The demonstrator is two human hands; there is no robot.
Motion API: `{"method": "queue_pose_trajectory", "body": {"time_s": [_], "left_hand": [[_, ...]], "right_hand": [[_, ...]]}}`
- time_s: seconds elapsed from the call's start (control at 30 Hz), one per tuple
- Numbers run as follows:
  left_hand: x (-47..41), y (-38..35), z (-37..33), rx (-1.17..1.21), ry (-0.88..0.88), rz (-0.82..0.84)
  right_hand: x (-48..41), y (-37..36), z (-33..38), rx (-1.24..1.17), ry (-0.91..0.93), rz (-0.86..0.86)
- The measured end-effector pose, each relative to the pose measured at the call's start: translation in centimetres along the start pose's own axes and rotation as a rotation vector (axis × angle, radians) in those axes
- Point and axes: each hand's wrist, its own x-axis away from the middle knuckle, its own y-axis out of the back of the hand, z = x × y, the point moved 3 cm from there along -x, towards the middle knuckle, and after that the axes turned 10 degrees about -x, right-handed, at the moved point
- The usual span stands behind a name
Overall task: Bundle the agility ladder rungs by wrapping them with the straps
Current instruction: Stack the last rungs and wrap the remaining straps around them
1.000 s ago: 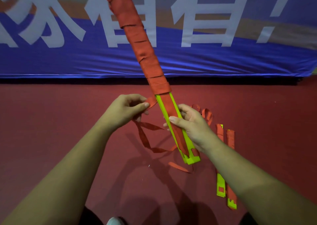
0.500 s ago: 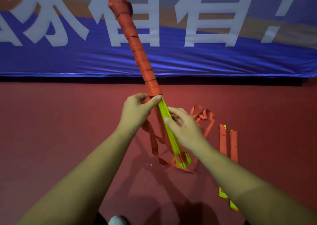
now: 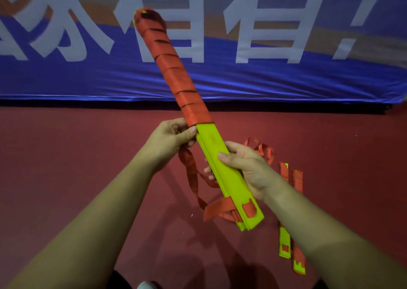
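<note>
A stack of yellow-green ladder rungs [image 3: 222,167] slants up from lower right to upper left. Its far half is wound in orange strap wraps [image 3: 174,68]. My right hand [image 3: 246,167] grips the bare lower part of the stack from the right, thumb on top. At the edge of the last wrap, my left hand [image 3: 171,139] pinches the orange strap [image 3: 190,169] against the stack. The loose strap hangs from that hand in a loop and runs to the stack's near end [image 3: 220,209].
On the red floor [image 3: 66,167] to the right lie two more rungs [image 3: 286,240] with orange straps and a tangle of loose strap [image 3: 262,150]. A blue banner [image 3: 264,79] with large white characters hangs behind. A shoe tip [image 3: 146,285] shows at the bottom edge.
The stack has turned about its length, from edge-on half a second ago to its flat yellow face up now. My left hand stays at the wrap edge, and my right hand has slid slightly down the stack.
</note>
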Motion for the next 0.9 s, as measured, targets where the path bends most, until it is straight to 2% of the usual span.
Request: {"method": "queue_pose_trajectory", "body": {"time_s": [0.13,0.27,0.37,0.5,0.67,0.8,0.9], "left_hand": [[-0.1,0.4,-0.8,-0.129,0.039,-0.018],[0.1,1.0,-0.8,-0.372,0.066,-0.217],[0.1,0.6,-1.1,-0.386,0.027,-0.261],[0.1,-1.4,-1.7,-0.439,-0.022,-0.272],[0.3,-2.8,-1.1,-0.621,0.047,-0.491],[0.2,-1.9,-0.9,-0.603,0.040,-0.515],[-0.2,-1.1,-0.2,-0.479,0.053,-0.413]], "right_hand": [[-0.2,0.2,0.4,0.025,0.122,-0.025],[-0.5,1.0,0.9,0.125,0.269,-0.099],[-0.8,1.7,1.1,0.226,0.346,-0.164],[-1.1,2.5,0.7,0.679,0.483,-0.342],[-1.1,1.4,-0.8,0.973,0.567,-0.429],[-1.1,0.2,-1.4,0.963,0.587,-0.344],[-1.3,0.4,-1.3,0.766,0.507,-0.325]]}}
